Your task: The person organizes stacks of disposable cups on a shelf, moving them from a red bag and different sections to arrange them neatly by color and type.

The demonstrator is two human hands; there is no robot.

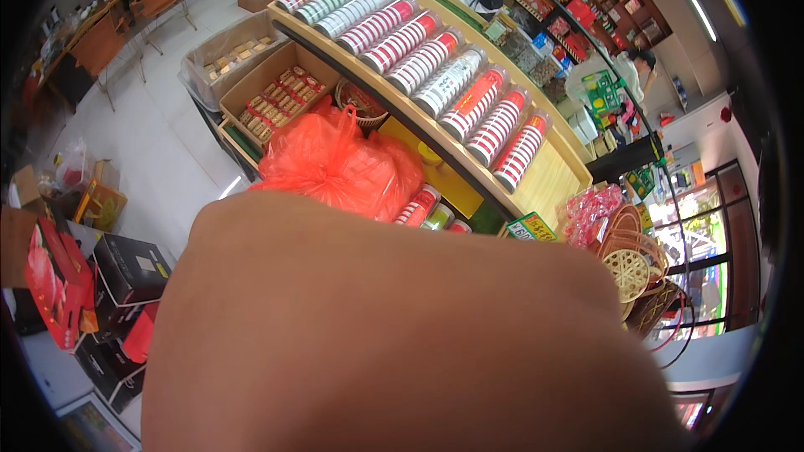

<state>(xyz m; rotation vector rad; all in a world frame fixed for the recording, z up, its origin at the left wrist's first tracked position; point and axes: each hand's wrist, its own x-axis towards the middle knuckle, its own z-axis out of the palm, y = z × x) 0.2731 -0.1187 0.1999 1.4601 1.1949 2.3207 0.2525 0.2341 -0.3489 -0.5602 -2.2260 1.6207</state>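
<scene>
One of my hands (402, 326) is very close to the camera and fills the lower middle. Only blurred skin shows; its fingers are hidden, and I cannot tell which hand it is or whether it holds anything. The other hand cannot be made out. Beyond the skin, a knotted red plastic bag (333, 166) sits among goods beside a display stand. Clear tubes with red and white stripes (461, 107) lie in a slanted row on a wooden display tray (553, 191). More tubes (418, 204) lie below, partly hidden by the hand.
Left of the bag are a cardboard box of wrapped packs (282, 103) and a plastic-lined bin (201, 53). Black boxes (132, 267) and a red box (53, 282) stand at left. Wicker baskets (628, 232) are at right. People are in the background near tables and shelves.
</scene>
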